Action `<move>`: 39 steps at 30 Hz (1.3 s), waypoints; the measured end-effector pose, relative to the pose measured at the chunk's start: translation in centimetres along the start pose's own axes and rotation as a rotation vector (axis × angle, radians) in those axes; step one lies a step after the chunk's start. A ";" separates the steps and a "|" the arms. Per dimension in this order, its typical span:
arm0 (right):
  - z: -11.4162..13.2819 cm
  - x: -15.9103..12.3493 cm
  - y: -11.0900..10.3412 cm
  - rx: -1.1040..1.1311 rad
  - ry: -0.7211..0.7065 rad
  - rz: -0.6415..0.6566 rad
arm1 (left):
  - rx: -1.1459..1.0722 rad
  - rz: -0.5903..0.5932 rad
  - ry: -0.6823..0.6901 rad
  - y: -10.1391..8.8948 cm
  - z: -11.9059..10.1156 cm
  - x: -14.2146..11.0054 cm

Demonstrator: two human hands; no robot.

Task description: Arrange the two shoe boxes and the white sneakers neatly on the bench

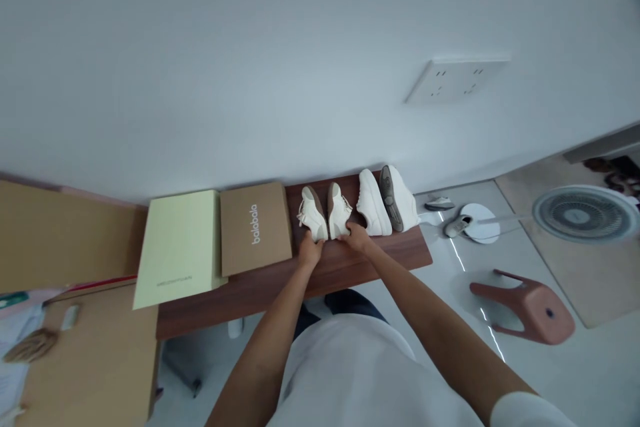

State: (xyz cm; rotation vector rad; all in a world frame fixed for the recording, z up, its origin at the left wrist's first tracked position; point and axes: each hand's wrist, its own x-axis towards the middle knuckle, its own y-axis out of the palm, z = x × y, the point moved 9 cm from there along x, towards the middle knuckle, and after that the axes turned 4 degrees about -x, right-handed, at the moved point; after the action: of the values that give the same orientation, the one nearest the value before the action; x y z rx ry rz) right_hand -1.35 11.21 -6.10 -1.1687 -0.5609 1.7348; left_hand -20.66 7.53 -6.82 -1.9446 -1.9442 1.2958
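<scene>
Between brown box (256,230) and white sneakers (371,203), left hand (311,251) grips cream shoe (313,215), right hand (356,239) its mate (339,213).

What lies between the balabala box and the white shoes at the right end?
The head view shows two laced shoes there, with the left hand and right hand on them.

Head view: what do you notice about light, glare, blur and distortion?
Head view: dim, bluish light on the wall; head view: glare streaks on the floor; head view: the wall's lower edge curves at right, suggesting a wide lens; head view: small shoes fairly clear, lettering on green box too faint to read.
</scene>
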 end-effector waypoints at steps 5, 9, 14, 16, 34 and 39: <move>1.6 -0.5 -2.1 -0.076 -0.214 -0.064 | 0.145 -0.069 0.145 -1.5 -2.0 -0.5; 3.6 -1.3 -3.8 -0.246 -0.327 -0.054 | 0.364 -0.122 0.261 -2.7 -4.8 -1.3; 5.9 -1.3 -3.6 -0.454 -0.322 -0.002 | 0.594 -0.131 0.282 -2.6 -7.2 -1.1; 6.4 -1.1 -3.1 -0.495 -0.305 0.012 | 0.643 -0.158 0.284 -2.6 -7.5 -1.1; 1.4 -3.6 -7.8 -0.083 -0.350 -0.370 | 0.442 -0.247 0.464 1.0 -8.8 -3.7; -12.2 -4.1 -15.3 -0.130 0.049 -0.582 | 0.161 0.076 0.484 8.7 -11.6 -4.0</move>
State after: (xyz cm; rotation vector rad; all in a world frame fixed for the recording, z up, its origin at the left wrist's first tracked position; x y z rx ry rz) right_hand 16.76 13.10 2.22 -1.0028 -0.8926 1.1828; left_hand -6.12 8.05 -2.89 -2.0271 -1.5009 0.8535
